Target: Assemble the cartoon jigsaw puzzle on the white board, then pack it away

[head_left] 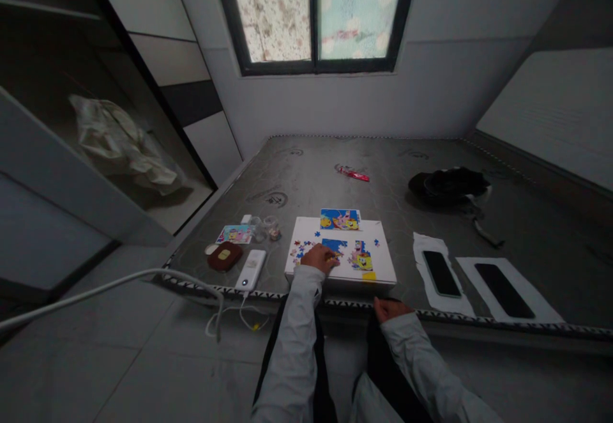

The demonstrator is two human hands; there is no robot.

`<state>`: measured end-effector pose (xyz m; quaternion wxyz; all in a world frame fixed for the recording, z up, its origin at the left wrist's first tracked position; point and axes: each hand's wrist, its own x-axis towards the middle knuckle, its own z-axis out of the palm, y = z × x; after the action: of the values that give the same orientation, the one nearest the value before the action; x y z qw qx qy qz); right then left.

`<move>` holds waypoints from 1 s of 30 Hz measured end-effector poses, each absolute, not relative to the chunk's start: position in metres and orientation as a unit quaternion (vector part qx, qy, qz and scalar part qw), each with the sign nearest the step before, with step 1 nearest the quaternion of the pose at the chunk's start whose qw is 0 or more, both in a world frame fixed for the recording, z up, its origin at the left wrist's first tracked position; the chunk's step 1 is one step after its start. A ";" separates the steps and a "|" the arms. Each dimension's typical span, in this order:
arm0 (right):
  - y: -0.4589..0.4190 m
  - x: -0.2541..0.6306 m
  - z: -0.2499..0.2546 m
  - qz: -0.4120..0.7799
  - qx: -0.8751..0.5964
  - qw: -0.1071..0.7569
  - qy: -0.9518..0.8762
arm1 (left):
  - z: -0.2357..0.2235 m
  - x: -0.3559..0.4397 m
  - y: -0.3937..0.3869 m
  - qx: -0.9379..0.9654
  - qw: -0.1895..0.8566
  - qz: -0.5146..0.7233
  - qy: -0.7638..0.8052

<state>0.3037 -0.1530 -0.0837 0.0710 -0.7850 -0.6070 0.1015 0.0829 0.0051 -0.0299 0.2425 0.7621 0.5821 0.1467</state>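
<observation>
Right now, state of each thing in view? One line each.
Left hand: on the puzzle, grip unclear
Right hand: on the mattress edge, empty
Jigsaw puzzle: partly assembled on a white board
Power bank: cable attached
Phones: screens dark, lying on white paper
Window: shut

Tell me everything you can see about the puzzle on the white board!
The jigsaw puzzle is partly built: small pieces, cardboard by the look, in blue, yellow and pink lie in clusters on a white board, with a blue patch mid-board and a yellow cartoon figure to its right. A printed picture in matching colours sits at the board's far edge. The left hand rests on the pieces. The board lies flat on a gray mattress.
</observation>
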 end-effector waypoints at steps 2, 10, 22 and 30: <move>-0.153 0.305 -0.087 0.096 -0.782 0.069 -0.612 | -0.030 0.084 0.005 0.762 0.244 0.147 0.581; -0.152 0.306 -0.095 0.086 -0.785 0.074 -0.609 | -0.027 0.081 0.004 0.720 0.306 0.212 0.585; -0.152 0.305 -0.091 0.099 -0.786 0.077 -0.605 | -0.028 0.024 0.009 0.511 0.269 0.326 0.748; -0.152 0.303 -0.087 0.089 -0.784 0.061 -0.612 | -0.033 0.038 0.011 0.506 0.218 0.326 0.768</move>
<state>0.3026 -0.1525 -0.0868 0.0610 -0.7838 -0.6116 0.0886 0.0377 0.0106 -0.0331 0.2183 0.5060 0.7679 0.3264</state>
